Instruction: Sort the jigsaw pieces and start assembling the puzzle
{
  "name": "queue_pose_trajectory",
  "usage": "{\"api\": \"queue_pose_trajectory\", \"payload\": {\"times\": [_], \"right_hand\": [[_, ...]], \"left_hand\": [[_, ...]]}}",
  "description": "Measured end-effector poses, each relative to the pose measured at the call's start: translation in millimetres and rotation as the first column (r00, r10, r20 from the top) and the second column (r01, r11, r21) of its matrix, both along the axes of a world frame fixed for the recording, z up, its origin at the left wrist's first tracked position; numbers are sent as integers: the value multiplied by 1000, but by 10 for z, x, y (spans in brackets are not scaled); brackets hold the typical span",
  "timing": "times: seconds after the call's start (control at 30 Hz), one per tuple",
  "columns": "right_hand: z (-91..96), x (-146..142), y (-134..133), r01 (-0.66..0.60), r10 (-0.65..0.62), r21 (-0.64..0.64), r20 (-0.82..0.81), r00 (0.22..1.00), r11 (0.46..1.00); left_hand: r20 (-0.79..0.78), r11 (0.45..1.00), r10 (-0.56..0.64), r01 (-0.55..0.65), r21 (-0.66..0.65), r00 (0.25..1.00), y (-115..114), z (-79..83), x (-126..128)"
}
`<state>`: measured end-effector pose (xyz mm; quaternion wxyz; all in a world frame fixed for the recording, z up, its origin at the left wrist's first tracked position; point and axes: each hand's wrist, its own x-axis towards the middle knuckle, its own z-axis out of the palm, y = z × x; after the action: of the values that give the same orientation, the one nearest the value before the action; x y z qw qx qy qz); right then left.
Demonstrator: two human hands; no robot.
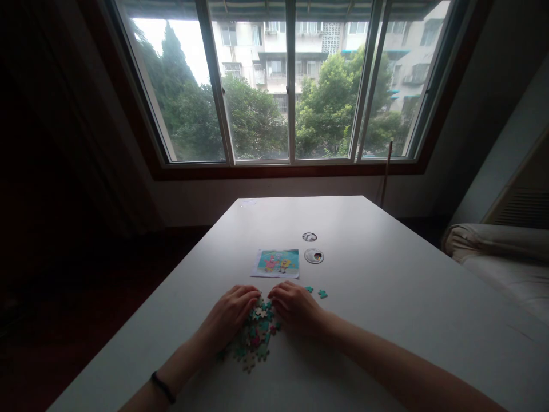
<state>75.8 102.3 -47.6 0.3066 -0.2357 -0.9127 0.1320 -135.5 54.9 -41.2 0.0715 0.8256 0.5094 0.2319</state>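
A loose heap of jigsaw puzzle pieces [257, 332] lies on the white table, mostly teal and pale with a few pink ones. My left hand [234, 309] rests along the heap's left side, fingers bent and pressed together. On the other side my right hand [295, 304] curls its fingers inward at the heap's far end. The two sets of fingertips nearly meet; whatever they pinch is hidden. Two teal pieces [322, 293] lie apart, just beyond my right hand. Past the hands is a cartoon picture sheet [278, 263], lying flat.
Two round discs with pictures [314, 256] lie right of the sheet. A scrap of paper [247, 203] is at the far left corner of the white table [386, 274]. A pale sofa [493, 246] stands at the right, a wooden stick [386, 171] behind, under the window.
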Motion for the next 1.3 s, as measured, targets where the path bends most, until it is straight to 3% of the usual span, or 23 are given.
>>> {"api": "queue_pose_trajectory", "payload": {"times": [0.2, 0.4, 0.57, 0.77, 0.87, 1.0, 1.07, 1.3], "right_hand": [[37, 11, -2, 4, -4, 4, 43, 999, 1000], [58, 12, -1, 24, -23, -22, 40, 999, 999], [39, 5, 10, 29, -27, -23, 54, 998, 999], [-44, 20, 88, 54, -76, -198, -106, 991, 979], [-72, 25, 142, 84, -166, -358, -205, 965, 930], [-23, 38, 160, 48, -194, -455, -281, 940, 889], [18, 48, 141, 31, -181, -439, -304, 936, 898], [64, 62, 93, -7, -170, -440, -362, 917, 898]], "left_hand": [[144, 998, 48, -42, -43, 988, 147, -58, -59], [99, 954, 60, -28, -299, 993, 339, 109, 53], [99, 934, 91, -51, -353, 991, 420, 191, 70], [223, 927, 179, -88, -365, 958, 409, 170, 99], [404, 916, 260, -91, -392, 877, 382, 122, 188], [709, 838, 423, 54, -543, 564, 300, 67, 331], [748, 823, 451, 98, -560, 487, 257, 73, 381], [724, 842, 428, 52, -536, 542, 213, 154, 418]]}}
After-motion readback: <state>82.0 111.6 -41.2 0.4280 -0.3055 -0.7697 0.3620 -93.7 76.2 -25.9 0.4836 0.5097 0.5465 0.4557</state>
